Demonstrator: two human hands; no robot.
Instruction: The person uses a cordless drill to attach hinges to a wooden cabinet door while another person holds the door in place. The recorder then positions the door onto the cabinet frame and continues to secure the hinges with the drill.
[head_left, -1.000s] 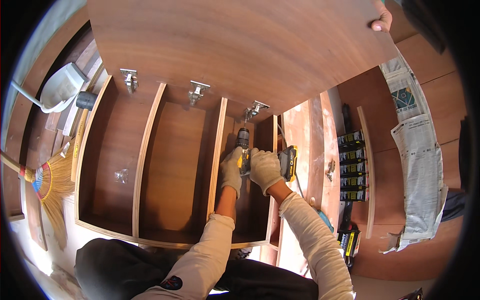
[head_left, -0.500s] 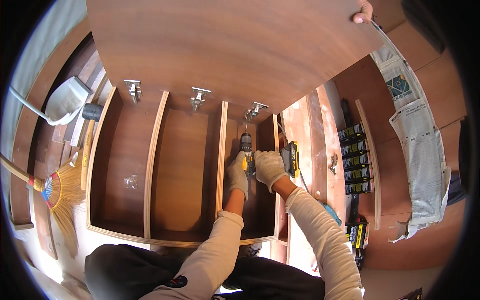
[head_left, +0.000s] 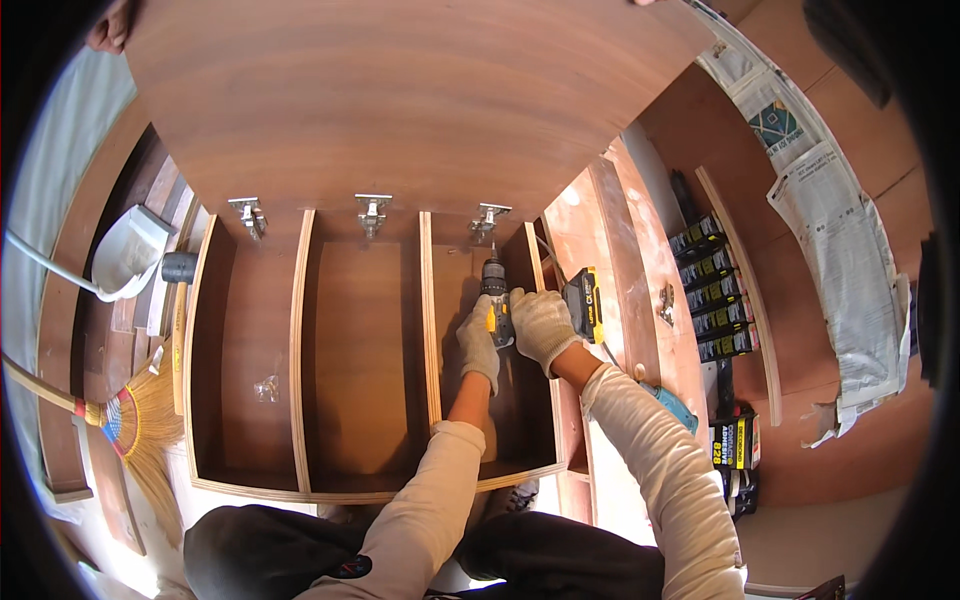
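Cabinet (head_left: pixel 298 400): three open compartments in front of your knees.
Drill (head_left: pixel 494 282): black and yellow, at the right-hand compartment; its long axis runs away from you, the bit toward the right hinge (head_left: pixel 488 222); I cannot tell if they touch.
Right hand (head_left: pixel 543 327): gloved, your fingers closed around the drill's handle.
Left hand (head_left: pixel 477 343): gloved, wrapped on the drill's body.
Battery (head_left: pixel 582 306): black and yellow, with light printing on its side.

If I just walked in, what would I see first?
Probably the big brown panel across the top, with three silver hinges near its lower edge. Then the power drill near the middle, held by the gloved left hand and gloved right hand. A straw broom stands out at the left.
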